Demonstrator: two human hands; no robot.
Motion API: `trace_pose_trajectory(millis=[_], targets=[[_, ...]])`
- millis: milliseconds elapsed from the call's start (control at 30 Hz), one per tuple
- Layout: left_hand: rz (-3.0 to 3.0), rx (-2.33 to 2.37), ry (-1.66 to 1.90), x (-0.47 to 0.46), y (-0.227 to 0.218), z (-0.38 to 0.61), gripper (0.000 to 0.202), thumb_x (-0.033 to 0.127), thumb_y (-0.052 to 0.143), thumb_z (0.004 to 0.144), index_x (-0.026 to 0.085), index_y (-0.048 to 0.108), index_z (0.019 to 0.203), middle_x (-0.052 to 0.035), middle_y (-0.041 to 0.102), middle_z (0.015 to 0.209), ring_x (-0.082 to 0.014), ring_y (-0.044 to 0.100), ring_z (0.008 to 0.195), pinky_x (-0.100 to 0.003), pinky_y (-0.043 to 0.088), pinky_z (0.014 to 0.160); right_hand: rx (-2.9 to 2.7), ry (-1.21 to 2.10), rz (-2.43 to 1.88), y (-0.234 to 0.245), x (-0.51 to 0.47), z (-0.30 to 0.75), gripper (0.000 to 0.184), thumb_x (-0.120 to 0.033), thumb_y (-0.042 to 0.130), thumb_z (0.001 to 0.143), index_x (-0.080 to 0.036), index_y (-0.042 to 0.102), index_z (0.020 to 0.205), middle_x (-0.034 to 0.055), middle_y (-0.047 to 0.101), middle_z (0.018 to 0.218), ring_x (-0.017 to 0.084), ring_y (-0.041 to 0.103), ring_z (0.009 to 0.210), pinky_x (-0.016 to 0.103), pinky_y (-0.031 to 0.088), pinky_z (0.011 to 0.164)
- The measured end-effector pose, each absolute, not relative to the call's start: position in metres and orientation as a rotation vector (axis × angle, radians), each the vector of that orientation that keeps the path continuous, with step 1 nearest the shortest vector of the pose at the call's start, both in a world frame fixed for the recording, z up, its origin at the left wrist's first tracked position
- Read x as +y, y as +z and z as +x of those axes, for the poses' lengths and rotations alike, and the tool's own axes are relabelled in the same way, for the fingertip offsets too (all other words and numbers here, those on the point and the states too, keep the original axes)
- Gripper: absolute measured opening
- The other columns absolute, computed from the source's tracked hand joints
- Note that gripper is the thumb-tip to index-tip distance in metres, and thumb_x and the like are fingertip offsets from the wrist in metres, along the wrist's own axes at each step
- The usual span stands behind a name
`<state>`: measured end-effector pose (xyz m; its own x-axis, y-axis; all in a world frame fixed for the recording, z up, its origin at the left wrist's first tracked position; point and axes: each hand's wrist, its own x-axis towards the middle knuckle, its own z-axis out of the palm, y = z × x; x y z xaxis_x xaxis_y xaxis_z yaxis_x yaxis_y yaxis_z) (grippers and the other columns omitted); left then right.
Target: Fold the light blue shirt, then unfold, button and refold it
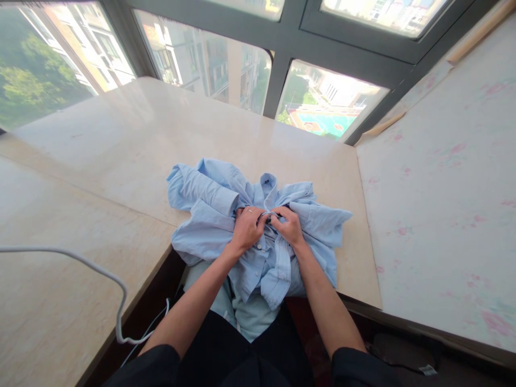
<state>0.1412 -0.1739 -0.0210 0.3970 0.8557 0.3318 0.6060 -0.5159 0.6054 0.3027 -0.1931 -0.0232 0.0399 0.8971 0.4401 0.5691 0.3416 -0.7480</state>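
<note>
A light blue button-up shirt (pixel 209 201) lies crumpled on the beige stone sill (pixel 133 145), its lower part hanging over the near edge toward my lap. My left hand (pixel 246 228) and my right hand (pixel 288 226) meet at the shirt's front placket just below the collar. Both pinch the fabric between thumb and fingers, close together and nearly touching. A ring shows on my left hand. What lies exactly between the fingertips is too small to make out.
A white cable (pixel 100 274) runs across the left counter surface and drops off its edge. A pale wall with pink marks (pixel 443 204) rises at the right. Dark-framed windows (pixel 282 70) stand behind the sill.
</note>
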Motion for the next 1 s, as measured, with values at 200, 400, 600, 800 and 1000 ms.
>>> trace_pose_trajectory(millis=[200, 400, 600, 800, 1000], targets=[[2.191, 1.217, 0.898, -0.173, -0.021, 0.139, 0.023, 0.031, 0.047, 0.097, 0.023, 0.067, 0.104, -0.0065, 0.072, 0.102, -0.0228, 0.059, 0.101, -0.038, 0.037, 0.092, -1.657, 0.429, -1.338, -0.024, -0.194, 0.303, 0.011, -0.024, 0.056, 0.082, -0.020, 0.064, 0.076, 0.0014, 0.067, 0.075, 0.017, 0.062, 0.073, 0.030, 0.051, 0.072], [2.176, 1.170, 0.876, -0.168, -0.024, 0.137, 0.023, 0.028, 0.047, 0.096, 0.023, 0.068, 0.105, -0.0058, 0.072, 0.101, -0.0227, 0.059, 0.100, -0.037, 0.038, 0.092, -1.703, 0.358, -1.348, -0.028, -0.196, 0.303, 0.012, -0.025, 0.056, 0.085, -0.021, 0.066, 0.081, 0.0033, 0.070, 0.081, 0.018, 0.064, 0.078, 0.032, 0.052, 0.077], [2.165, 1.215, 0.838, -0.166, -0.022, 0.138, 0.023, 0.026, 0.047, 0.095, 0.022, 0.068, 0.103, -0.0060, 0.072, 0.101, -0.0233, 0.059, 0.100, -0.038, 0.037, 0.091, -1.701, 0.275, -1.319, -0.029, -0.197, 0.301, 0.009, -0.023, 0.057, 0.088, -0.021, 0.066, 0.084, 0.0038, 0.070, 0.083, 0.018, 0.064, 0.080, 0.032, 0.052, 0.077], [2.133, 1.212, 0.831, -0.164, -0.022, 0.138, 0.022, 0.024, 0.048, 0.095, 0.022, 0.069, 0.101, -0.0054, 0.073, 0.103, -0.0245, 0.060, 0.101, -0.040, 0.037, 0.092, -1.738, 0.146, -1.336, -0.027, -0.200, 0.301, 0.009, -0.023, 0.058, 0.091, -0.022, 0.067, 0.093, 0.0061, 0.070, 0.090, 0.020, 0.063, 0.087, 0.036, 0.052, 0.083], [2.112, 1.232, 0.844, -0.163, -0.022, 0.140, 0.023, 0.023, 0.047, 0.093, 0.023, 0.069, 0.098, -0.0055, 0.073, 0.100, -0.0243, 0.060, 0.099, -0.040, 0.039, 0.091, -1.931, -0.093, -1.353, -0.025, -0.204, 0.301, 0.025, -0.013, 0.055, 0.091, -0.028, 0.074, 0.096, 0.0070, 0.067, 0.101, 0.021, 0.059, 0.098, 0.040, 0.048, 0.089]])
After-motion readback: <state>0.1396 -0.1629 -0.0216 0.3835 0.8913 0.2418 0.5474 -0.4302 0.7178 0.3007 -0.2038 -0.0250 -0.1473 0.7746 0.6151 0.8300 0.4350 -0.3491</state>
